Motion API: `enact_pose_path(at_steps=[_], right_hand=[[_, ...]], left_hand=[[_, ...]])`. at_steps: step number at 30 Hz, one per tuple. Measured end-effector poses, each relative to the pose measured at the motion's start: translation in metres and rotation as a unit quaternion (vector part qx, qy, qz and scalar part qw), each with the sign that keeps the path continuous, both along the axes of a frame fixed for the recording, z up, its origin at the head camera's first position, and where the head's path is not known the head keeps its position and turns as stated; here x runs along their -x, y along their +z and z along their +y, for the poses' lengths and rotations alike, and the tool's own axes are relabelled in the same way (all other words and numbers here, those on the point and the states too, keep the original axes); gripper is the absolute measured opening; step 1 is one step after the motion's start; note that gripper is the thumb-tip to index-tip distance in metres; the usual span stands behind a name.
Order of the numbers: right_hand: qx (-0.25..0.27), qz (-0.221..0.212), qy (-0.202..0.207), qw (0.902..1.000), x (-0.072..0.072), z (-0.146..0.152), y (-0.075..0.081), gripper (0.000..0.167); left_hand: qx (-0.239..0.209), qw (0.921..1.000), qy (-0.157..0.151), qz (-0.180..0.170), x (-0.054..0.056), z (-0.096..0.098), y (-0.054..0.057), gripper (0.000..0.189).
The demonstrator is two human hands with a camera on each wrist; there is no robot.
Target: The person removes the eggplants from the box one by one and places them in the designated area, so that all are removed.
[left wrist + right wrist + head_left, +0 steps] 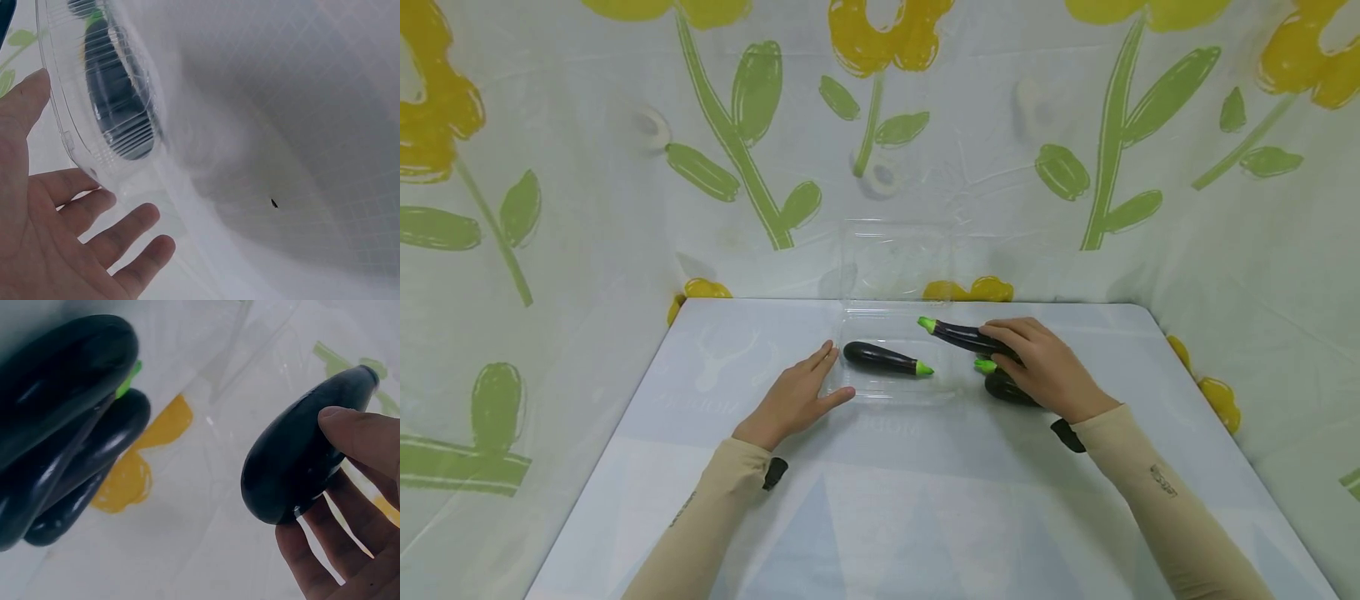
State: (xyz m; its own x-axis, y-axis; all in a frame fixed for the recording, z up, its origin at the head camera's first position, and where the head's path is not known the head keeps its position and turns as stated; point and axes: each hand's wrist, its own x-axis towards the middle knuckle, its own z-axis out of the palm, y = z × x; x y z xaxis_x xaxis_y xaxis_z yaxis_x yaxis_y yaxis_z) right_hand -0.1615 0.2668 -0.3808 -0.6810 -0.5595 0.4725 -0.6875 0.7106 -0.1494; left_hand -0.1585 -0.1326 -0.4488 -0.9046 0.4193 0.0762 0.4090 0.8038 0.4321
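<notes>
A clear plastic box (pixel 895 393) has its clear lid (pixel 897 262) raised at the back. One dark eggplant (pixel 880 358) with a green stem end lies in the box. Beside the box's left side is my left hand (pixel 793 398), fingers loosely extended and thumb apart; the left wrist view shows the fingertips close to the box rim (pixel 70 147). My right hand (pixel 1048 367) grips another eggplant (pixel 958 335) by its thick end, its green tip pointing left over the right part of the box. In the right wrist view, thumb and fingers pinch that eggplant (pixel 300 450).
Several more eggplants (pixel 69 381) lie bunched together to the right of the box; my right hand partly hides this pile (pixel 1009 388) in the head view. A pale table (pixel 880 517) carries everything. Flower-printed curtain (pixel 985 183) stands behind and at both sides.
</notes>
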Motion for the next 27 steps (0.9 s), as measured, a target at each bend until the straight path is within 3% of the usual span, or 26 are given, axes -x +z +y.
enact_pose_path(at_steps=[10,18,27], right_hand=[[-0.003,-0.01,-0.051,0.9987,-0.025,0.042,-0.022,0.056],[0.004,0.005,-0.055,0.9985,-0.037,0.064,-0.033,0.059],[-0.009,0.012,-0.051,0.9986,-0.041,0.073,-0.042,0.06]], left_hand=[[0.006,1.0,-0.002,0.001,0.0,0.001,-0.002,0.087],[0.005,1.0,0.0,0.005,0.001,0.001,-0.002,0.087],[0.003,1.0,0.001,-0.003,0.0,0.0,-0.001,0.087]])
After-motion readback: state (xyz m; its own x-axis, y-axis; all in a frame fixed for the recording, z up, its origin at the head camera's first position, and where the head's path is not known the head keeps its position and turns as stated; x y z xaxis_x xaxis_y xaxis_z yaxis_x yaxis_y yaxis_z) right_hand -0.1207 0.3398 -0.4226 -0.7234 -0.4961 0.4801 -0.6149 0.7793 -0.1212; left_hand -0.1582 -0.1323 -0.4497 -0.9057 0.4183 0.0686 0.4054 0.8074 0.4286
